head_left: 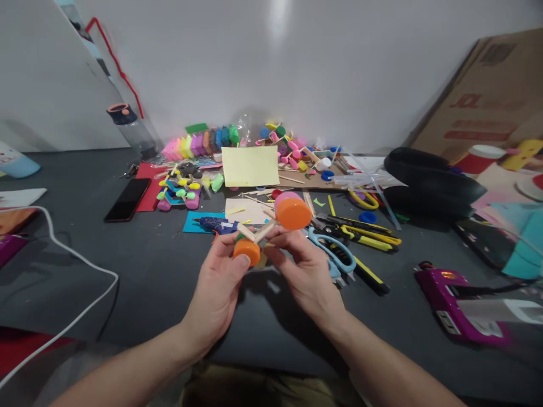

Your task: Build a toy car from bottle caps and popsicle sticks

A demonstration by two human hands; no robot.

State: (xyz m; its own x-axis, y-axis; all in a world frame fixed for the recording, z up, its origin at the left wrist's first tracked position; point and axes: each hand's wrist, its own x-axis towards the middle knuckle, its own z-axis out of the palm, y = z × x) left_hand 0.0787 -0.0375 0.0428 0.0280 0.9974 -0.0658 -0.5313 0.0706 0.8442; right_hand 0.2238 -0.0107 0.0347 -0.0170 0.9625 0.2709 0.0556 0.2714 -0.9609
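Both of my hands hold a small craft model point(268, 226) above the dark table point(148, 271). It is built from wooden sticks with bottle caps as wheels. My left hand point(220, 282) pinches the lower orange cap point(247, 250) with thumb and fingers. My right hand point(305, 268) grips the stick frame just right of it, fingers closed. A larger orange cap over a pink one point(292, 211) sticks up at the model's upper right.
Behind the hands lie a blue glue gun point(216, 225), blue-handled scissors point(335, 254), yellow-black cutters point(365, 234), a yellow paper sheet point(250, 165), coloured caps and clay. A phone point(127, 199) and bottle point(131, 129) stand left, a white cable point(76, 265) too. A purple glue gun point(458, 294) lies right.
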